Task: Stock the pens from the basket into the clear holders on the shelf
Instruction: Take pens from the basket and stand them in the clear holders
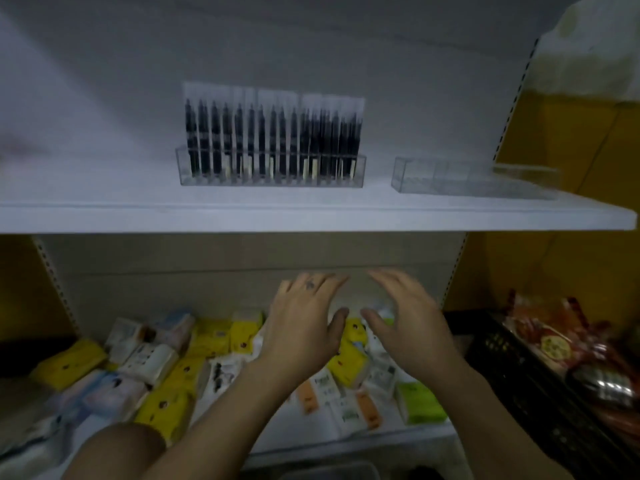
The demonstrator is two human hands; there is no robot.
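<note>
Pens (272, 136), where are they?
Upright in the clear holder (272, 180) at twelve o'clock on the shelf (311, 218); a second holder (467, 183) sits at two o'clock.
And the hands?
Left hand (304, 322) and right hand (412, 323) at six o'clock, fingers spread, holding nothing, over the packets (180, 375).

Pens (272, 140) were black; holders (272, 180) were clear. Shelf (311, 216) was white. Packets (211, 336) beneath were yellow, white, orange, green. Side panel (554, 133) was yellow; crate (519, 393) black.
</note>
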